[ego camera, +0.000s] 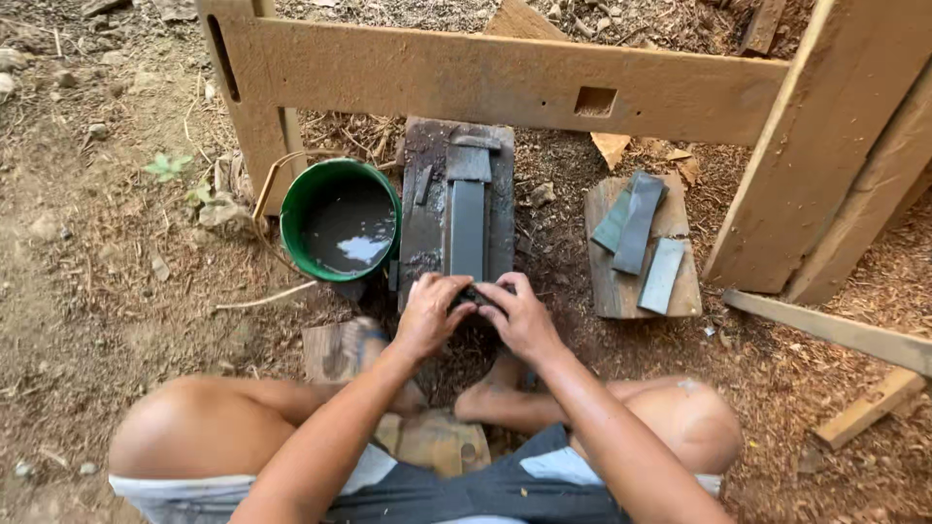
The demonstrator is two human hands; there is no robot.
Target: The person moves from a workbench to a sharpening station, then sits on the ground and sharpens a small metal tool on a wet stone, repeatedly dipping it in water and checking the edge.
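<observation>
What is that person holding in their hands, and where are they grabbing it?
Both the left hand and right hand press a small dark thing at the near end of the grey sharpening stone. Fingers cover it, so the exact grip cannot be told.
</observation>
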